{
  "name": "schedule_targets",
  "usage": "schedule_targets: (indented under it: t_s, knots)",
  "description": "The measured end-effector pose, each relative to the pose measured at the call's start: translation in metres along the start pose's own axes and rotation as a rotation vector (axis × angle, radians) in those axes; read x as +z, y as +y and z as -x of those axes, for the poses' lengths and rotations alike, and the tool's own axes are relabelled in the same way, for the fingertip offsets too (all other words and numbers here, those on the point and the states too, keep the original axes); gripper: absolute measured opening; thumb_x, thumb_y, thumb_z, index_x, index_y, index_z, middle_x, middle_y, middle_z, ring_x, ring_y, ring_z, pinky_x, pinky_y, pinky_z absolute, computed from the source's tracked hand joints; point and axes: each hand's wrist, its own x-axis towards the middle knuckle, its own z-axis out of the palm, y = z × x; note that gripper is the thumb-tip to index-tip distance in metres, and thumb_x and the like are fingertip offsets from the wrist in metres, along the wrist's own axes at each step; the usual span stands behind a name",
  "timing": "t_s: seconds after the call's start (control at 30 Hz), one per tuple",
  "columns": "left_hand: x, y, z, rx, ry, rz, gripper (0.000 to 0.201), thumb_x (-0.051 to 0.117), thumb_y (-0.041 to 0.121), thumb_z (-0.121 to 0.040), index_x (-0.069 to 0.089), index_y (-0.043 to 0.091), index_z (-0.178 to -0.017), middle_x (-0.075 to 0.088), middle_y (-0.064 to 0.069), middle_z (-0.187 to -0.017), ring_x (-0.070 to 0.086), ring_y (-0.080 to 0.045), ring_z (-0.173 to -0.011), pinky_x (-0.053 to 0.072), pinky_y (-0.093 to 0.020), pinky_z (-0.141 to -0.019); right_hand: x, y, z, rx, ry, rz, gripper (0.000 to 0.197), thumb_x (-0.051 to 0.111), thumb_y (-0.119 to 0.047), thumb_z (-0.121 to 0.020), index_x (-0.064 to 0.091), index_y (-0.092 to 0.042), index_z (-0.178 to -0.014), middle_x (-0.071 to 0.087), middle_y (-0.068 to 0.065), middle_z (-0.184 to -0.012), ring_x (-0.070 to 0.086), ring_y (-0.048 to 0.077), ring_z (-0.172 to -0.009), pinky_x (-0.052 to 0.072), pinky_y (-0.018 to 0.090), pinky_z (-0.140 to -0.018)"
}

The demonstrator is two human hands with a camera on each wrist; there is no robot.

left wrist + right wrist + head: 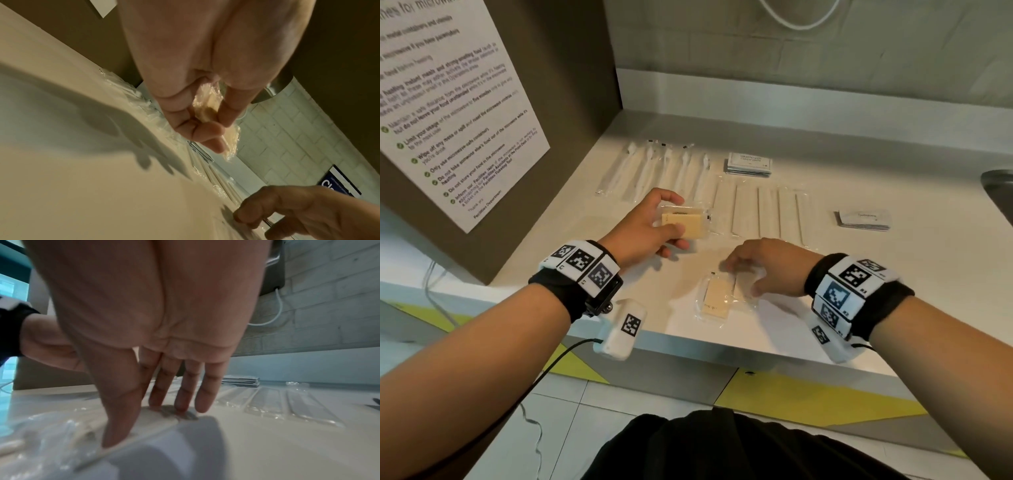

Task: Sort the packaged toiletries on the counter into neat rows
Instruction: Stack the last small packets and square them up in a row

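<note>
A person stands at a white table (825, 274) with both bare hands out over it, each wrist wearing a band of black-and-white markers.

The left hand (643, 226) holds a clear-wrapped tan soap bar (683, 224) just above the table. Its fingers (207, 129) and thumb are curled round the packet and pinch it at the edges.

The right hand (767, 265) reaches down near the front edge of the table. Its fingers (183, 395) are straight and a little apart, with their tips touching the table. The thumb presses the clear wrapper of a second soap packet (717, 301), which lies flat on the table just beside the hand.

Farther back on the table, five wrapped toothbrushes (664, 168) lie side by side in a row at the left. To their right, closer in, a row of long flat clear-wrapped strips (767, 212) lies side by side; what they are cannot be told. Behind those strips sits a small stack of white sachets (749, 164). A second stack of white sachets (863, 219) rests well apart at the right.

A printed notice (448, 102) hangs on the brown panel at the left.
</note>
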Motion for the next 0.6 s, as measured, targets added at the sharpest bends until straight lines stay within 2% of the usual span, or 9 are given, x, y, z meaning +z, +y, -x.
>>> schedule_targets:
  t_s: [0.07,0.13,0.2,0.27,0.33,0.4,0.47,0.53,0.6]
  knots:
    - [0.0,-0.001,0.001,-0.006,-0.001,-0.007,0.036,0.059,0.002,-0.093,0.048,0.026,-0.117,0.064,-0.014,-0.1,0.068,-0.023,-0.067,0.048,-0.037,-0.057,-0.003,0.005,-0.002,0.055,0.009,0.131,0.058,0.075,-0.02,-0.074,0.056,-0.028,-0.129,0.056,-0.005,-0.122,0.051,0.016,-0.11,0.044,0.027,-0.095]
    - [0.0,-0.002,0.003,-0.008,-0.002,-0.02,0.036,0.059,0.002,-0.093,0.048,0.026,-0.116,0.065,-0.014,-0.097,0.067,-0.02,-0.061,0.048,-0.039,-0.057,-0.008,0.009,-0.001,0.143,-0.004,0.273,0.048,0.076,-0.034,-0.074,0.06,-0.032,-0.119,0.053,-0.003,-0.114,0.042,0.019,-0.104,0.044,0.037,-0.094]
    - [0.002,-0.001,0.006,-0.001,-0.001,-0.032,0.036,0.059,0.002,-0.093,0.047,0.025,-0.118,0.065,-0.013,-0.098,0.067,-0.019,-0.058,0.048,-0.041,-0.058,-0.012,0.01,0.003,0.169,0.036,0.28,0.029,0.077,-0.037,-0.072,0.062,-0.034,-0.096,0.049,-0.007,-0.099,0.037,0.017,-0.097,0.044,0.036,-0.089]
    - [0.003,-0.001,0.008,0.001,-0.002,-0.033,0.036,0.058,0.001,-0.093,0.046,0.022,-0.12,0.063,-0.012,-0.1,0.068,-0.017,-0.057,0.048,-0.04,-0.057,-0.017,0.006,0.008,0.138,0.082,0.173,0.021,0.078,-0.032,-0.072,0.06,-0.03,-0.082,0.049,-0.012,-0.086,0.044,0.017,-0.092,0.042,0.031,-0.079]
    - [0.003,-0.001,0.011,-0.01,0.004,-0.027,0.037,0.056,-0.001,-0.094,0.044,0.019,-0.123,0.062,-0.011,-0.102,0.069,-0.015,-0.056,0.048,-0.035,-0.053,-0.022,-0.006,0.012,0.076,0.077,0.028,0.018,0.078,-0.022,-0.074,0.061,-0.025,-0.076,0.059,-0.011,-0.081,0.056,0.017,-0.086,0.041,0.026,-0.07]
    - [0.001,-0.002,0.012,-0.019,0.017,-0.033,0.038,0.056,-0.001,-0.094,0.044,0.018,-0.125,0.06,-0.01,-0.106,0.07,-0.016,-0.057,0.048,-0.034,-0.05,-0.022,-0.023,0.013,-0.018,0.027,-0.029,0.015,0.078,-0.018,-0.074,0.064,-0.022,-0.079,0.065,-0.006,-0.08,0.06,0.016,-0.082,0.044,0.024,-0.07]
    - [0.0,-0.003,0.013,-0.021,0.026,-0.04,0.038,0.057,-0.001,-0.093,0.045,0.018,-0.124,0.058,-0.012,-0.11,0.07,-0.018,-0.06,0.049,-0.032,-0.046,-0.016,-0.04,0.008,-0.085,-0.043,-0.004,0.021,0.079,-0.017,-0.074,0.067,-0.021,-0.091,0.065,-0.005,-0.083,0.058,0.016,-0.08,0.045,0.025,-0.07]
    - [-0.002,-0.003,0.013,-0.018,0.036,-0.042,0.037,0.056,-0.002,-0.093,0.045,0.018,-0.122,0.058,-0.016,-0.109,0.069,-0.019,-0.062,0.049,-0.027,-0.044,-0.005,-0.05,0.0,-0.106,-0.112,0.04,0.04,0.08,-0.018,-0.073,0.065,-0.027,-0.109,0.059,-0.008,-0.083,0.055,0.013,-0.079,0.042,0.023,-0.068]
    - [-0.003,-0.005,0.015,-0.021,0.038,-0.047,0.037,0.056,-0.002,-0.093,0.045,0.02,-0.121,0.061,-0.018,-0.103,0.067,-0.022,-0.063,0.049,-0.029,-0.045,0.003,-0.053,-0.007,-0.094,-0.158,0.085,0.058,0.078,-0.017,-0.074,0.058,-0.033,-0.126,0.055,-0.01,-0.088,0.053,0.012,-0.083,0.041,0.024,-0.073]
